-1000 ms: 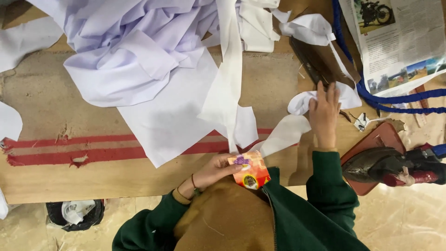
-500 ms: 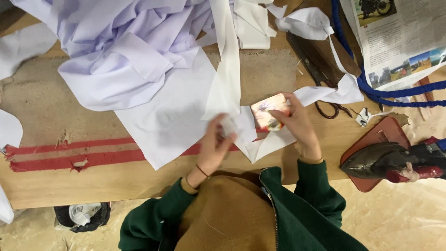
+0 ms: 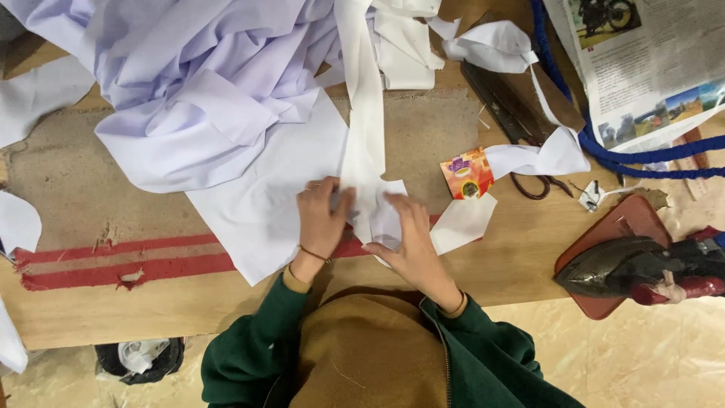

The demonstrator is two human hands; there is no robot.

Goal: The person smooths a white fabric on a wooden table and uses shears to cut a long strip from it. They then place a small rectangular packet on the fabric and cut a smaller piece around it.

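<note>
Worktable [image 3: 91, 302], cloth-covered, two red stripes [image 3: 113, 261] along its near edge. Far left: loose white fabric scraps [image 3: 16, 223]. Upper left to centre: heap of pale lilac cloth [image 3: 189, 83], crumpled, overlying a flat white sheet [image 3: 264, 204]. Centre: left hand [image 3: 323, 215], fingers spread and flat, pressed down on a white fabric strip [image 3: 362, 143] that ran from the top of the table toward the person. Just beside it: right hand [image 3: 408, 238], also open, fingertips resting on the folded lower end of the same strip; neither hand closed around anything. Right of the hands: small colourful card packet [image 3: 468, 174], lying flat, apart from both hands. Beyond it: dark scissors [image 3: 513, 121], partly under white offcuts. Far right: blue cord [image 3: 604, 151], newspaper [image 3: 649, 68], dark iron [image 3: 627, 268] on a reddish pad [image 3: 627, 219].
</note>
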